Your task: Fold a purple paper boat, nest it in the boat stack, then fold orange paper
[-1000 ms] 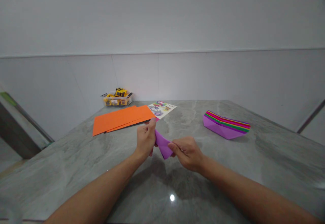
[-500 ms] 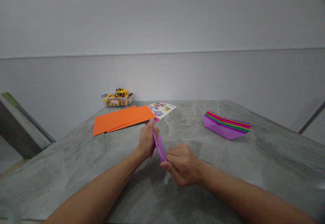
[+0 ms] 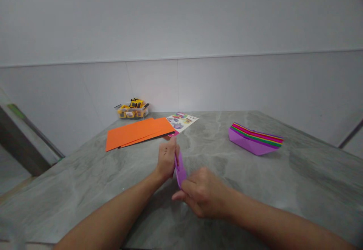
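Left hand (image 3: 167, 158): clamped firmly around the upper end of that purple paper (image 3: 180, 171)!
Right hand (image 3: 204, 194): blurred, fingers curled at the lower end, thumb poking out; whether it's pinching, can't tell.
Purple paper: between both hands, over the surface (image 3: 85, 189).
Striped boat (image 3: 255, 141): off right.

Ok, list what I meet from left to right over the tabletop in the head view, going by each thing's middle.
Orange sheets → left hand → purple piece between the hands → right hand → purple bundle with striped upper edge.
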Tool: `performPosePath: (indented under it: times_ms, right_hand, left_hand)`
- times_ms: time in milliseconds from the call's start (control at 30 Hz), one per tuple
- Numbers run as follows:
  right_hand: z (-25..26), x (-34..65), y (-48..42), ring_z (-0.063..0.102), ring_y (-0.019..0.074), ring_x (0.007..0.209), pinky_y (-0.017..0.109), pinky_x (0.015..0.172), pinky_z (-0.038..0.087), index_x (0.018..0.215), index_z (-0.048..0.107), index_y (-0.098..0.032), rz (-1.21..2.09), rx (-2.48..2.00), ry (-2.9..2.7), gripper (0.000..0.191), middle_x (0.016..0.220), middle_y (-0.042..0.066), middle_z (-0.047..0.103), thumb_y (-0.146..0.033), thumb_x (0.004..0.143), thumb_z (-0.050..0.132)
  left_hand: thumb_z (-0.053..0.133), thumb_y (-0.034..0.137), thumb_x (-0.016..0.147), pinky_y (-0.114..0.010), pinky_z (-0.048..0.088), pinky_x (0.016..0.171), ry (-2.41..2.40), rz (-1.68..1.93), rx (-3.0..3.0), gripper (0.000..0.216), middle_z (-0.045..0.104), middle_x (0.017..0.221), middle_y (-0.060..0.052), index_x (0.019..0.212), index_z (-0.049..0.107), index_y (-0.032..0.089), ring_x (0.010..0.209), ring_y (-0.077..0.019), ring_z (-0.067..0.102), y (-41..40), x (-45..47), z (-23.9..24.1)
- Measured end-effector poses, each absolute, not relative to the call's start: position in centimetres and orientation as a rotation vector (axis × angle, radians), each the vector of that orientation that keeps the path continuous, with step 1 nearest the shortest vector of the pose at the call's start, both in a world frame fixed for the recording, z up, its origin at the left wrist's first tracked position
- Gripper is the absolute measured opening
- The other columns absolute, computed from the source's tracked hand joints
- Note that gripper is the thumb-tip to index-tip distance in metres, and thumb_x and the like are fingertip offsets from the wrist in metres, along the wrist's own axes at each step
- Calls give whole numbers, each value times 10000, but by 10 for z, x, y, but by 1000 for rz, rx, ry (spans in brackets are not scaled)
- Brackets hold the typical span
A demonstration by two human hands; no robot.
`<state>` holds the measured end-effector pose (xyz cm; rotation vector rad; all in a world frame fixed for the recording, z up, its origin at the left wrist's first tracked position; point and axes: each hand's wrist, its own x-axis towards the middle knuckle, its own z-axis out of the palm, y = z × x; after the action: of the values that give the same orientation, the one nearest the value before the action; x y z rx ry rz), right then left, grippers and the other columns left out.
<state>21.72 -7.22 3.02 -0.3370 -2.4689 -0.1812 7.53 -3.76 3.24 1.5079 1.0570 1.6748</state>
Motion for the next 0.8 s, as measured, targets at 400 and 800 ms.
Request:
performPosePath:
  times_ms: [400, 800]
  right_hand:
    - [21, 208, -59, 412, 92, 394, 264, 421, 274, 485, 461, -177, -25, -11, -2380, 611, 420, -19, 474, -487, 980, 284]
    - [17, 221, -16, 352, 87, 331, 221, 360, 253, 489, 426, -198, 1369, -889, -1978, 594, 372, -36, 402, -675, 833, 340]
  left_hand:
    - [340, 499, 877, -277, 236, 422, 748, 1495, 1356, 644, 288, 282, 0, 296, 382, 223, 353, -94, 286, -37, 77, 28]
    - [334, 717, 800, -287, 350, 427, 559, 1179, 918, 700, 260, 303, 4, 302, 294, 228, 304, -88, 292, -28, 60, 40]
